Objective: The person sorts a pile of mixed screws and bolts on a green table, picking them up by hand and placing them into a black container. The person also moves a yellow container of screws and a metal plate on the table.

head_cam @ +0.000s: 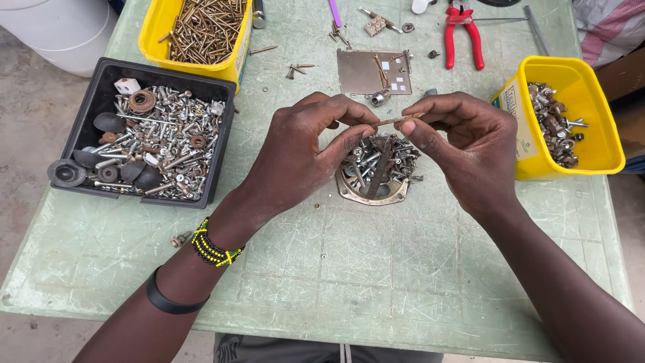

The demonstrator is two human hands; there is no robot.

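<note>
Pinching rusty screw (396, 120) level, left hand (306, 151), right hand (470, 144), left-to-right axis

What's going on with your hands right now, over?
Left hand and right hand both pinching one long screw. Held above round dish of screws. Nothing in the way.
</note>
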